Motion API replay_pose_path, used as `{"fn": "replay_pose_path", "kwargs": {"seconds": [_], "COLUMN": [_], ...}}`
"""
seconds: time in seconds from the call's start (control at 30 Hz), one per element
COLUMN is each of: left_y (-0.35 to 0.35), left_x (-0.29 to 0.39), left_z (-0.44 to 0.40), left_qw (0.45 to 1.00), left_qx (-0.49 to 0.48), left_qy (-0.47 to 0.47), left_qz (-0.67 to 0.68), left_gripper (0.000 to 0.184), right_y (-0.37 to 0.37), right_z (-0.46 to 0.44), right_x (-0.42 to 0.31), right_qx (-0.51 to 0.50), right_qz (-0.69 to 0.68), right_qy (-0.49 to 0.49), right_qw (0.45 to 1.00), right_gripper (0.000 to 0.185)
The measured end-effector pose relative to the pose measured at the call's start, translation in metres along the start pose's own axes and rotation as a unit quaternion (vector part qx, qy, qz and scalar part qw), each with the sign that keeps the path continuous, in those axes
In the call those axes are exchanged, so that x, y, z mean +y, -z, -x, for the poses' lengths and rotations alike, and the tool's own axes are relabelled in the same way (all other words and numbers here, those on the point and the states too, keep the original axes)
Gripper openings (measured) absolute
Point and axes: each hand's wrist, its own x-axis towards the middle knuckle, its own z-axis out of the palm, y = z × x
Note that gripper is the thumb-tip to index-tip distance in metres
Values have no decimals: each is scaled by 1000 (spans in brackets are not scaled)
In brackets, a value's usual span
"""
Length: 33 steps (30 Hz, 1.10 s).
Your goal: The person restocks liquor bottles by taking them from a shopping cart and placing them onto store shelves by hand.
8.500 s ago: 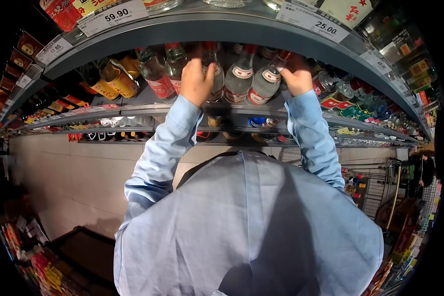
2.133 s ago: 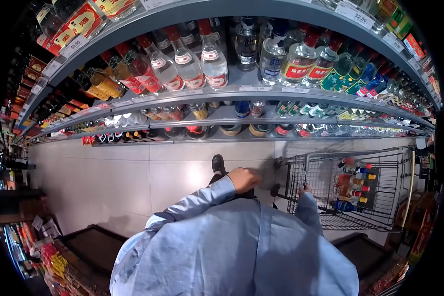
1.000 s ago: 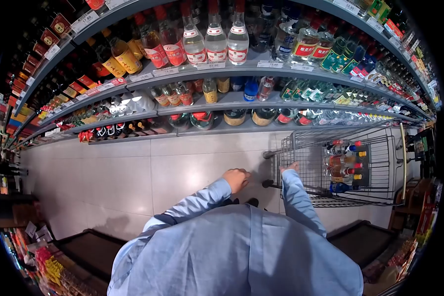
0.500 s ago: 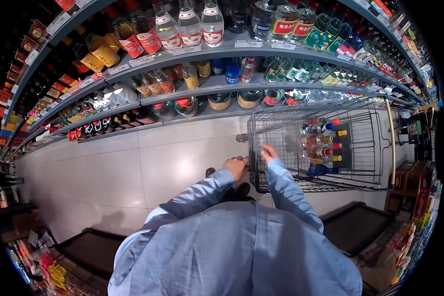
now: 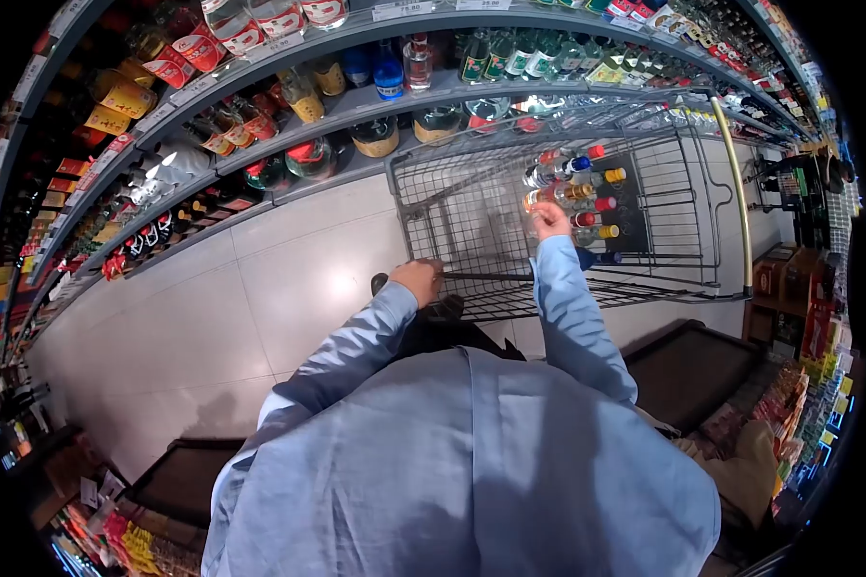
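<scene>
The left hand point(image 5: 419, 282) curls at the end of the shopping cart point(image 5: 488, 277), its grip unclear. The right hand point(image 5: 550, 221), fingers bent, is over the bottles point(image 5: 573, 192) lying inside; I can't tell whether it holds one.

The right hand point(image 5: 551, 221) has moved to bottles point(image 5: 566, 192) in the cart point(image 5: 746, 207).

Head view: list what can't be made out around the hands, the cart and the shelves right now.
Head view, all:
Left hand: fingertips curl out of sight at the cart's near end; its grip can't be confirmed.
Right hand: its own fingers hide whether it holds a bottle.
Blue bottle: partly hidden by the right sleeve.
Cart bottles' labels: too small.
Upper-shelf clear bottles: tops cut off by the picture's edge.
</scene>
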Motion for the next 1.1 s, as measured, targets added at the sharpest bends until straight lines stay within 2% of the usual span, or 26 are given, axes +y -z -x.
{"fn": "replay_pose_path", "kwargs": {"seconds": [0.07,0.13,0.2,0.3,0.4,0.43,0.53,0.57,0.63,0.67,0.7,0.8,0.83,0.93,0.97,1.07,1.1], "left_y": [0,-8,-9,-13,-9,-7,0,-1,-4,-7,-6,-5,-6,-20,-18,-12,-6], "left_x": [9,11,19,25,31,33,41,41,37,35,36,41,40,30,30,34,34], "left_z": [0,0,1,2,7,10,17,17,17,16,16,17,17,15,16,18,19], "left_qw": [1000,1000,1000,999,999,999,998,998,997,997,997,997,997,998,998,999,999], "left_qx": [9,19,17,29,41,42,24,12,-12,-14,-16,-28,-30,26,25,7,4], "left_qy": [-5,-9,-3,-6,-2,0,34,38,47,44,42,37,31,-27,-34,-17,-14], "left_qz": [15,21,15,17,24,26,45,47,52,56,61,63,63,52,50,47,43], "left_gripper": [34,33,33,34,34,35,35,36,37,37,37,38,38,36,36,35,35], "right_y": [24,51,69,80,81,78,79,77,78,79,80,71,60,56,53,53,50], "right_z": [-3,-8,-12,-22,-32,-34,-43,-41,-42,-43,-42,-28,-16,-18,-25,-18,-5], "right_x": [-14,-18,-13,12,37,41,62,72,101,115,115,101,73,102,135,115,72], "right_qx": [129,170,180,143,128,111,10,63,109,129,103,103,123,95,105,102,97], "right_qz": [130,269,395,446,473,502,458,456,233,116,109,-11,-115,-108,-125,52,199], "right_qy": [21,62,52,5,3,-40,-109,-47,-94,-116,-114,-144,-189,-206,-54,-64,-105], "right_qw": [983,946,899,884,872,857,882,886,962,978,982,984,967,968,985,991,970], "right_gripper": [27,42,52,57,60,55,46,40,39,39,35,38,36,37,35,34,36]}}
